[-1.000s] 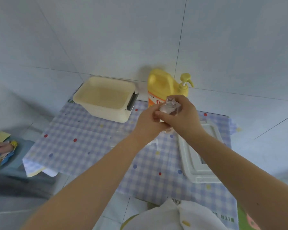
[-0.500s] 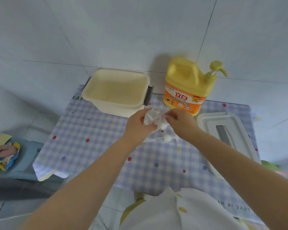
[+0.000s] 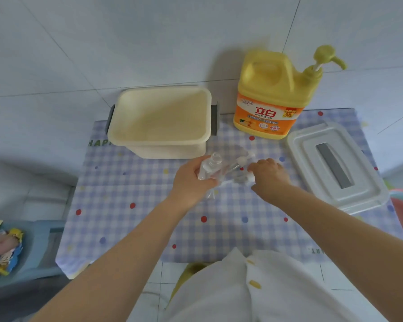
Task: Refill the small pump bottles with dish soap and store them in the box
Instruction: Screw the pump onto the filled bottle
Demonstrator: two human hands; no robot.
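Pale wall tiles back a small table under a blue-and-white checked cloth (image 3: 149, 219) dotted with red, blue and yellow spots. At the middle of the cloth the left hand (image 3: 191, 180) grips a small clear bottle (image 3: 209, 167), its fingers curled round the body; the bottle is see-through, tilted, and its round neck stands open with no pump on it. Just to the right, the right hand (image 3: 269, 176) reaches down with bent fingers onto a blurred cluster of more clear small bottles and a white pump head (image 3: 241, 160) lying on the cloth; whether it pinches one of them cannot be told. Behind the left hand sits a cream box (image 3: 161, 140) with grey side latches, open at the top. Right of the box stands a yellow dish soap jug (image 3: 270, 98) with an orange label and a pump. A white lid (image 3: 335, 168) with a grey handle lies at the right edge.
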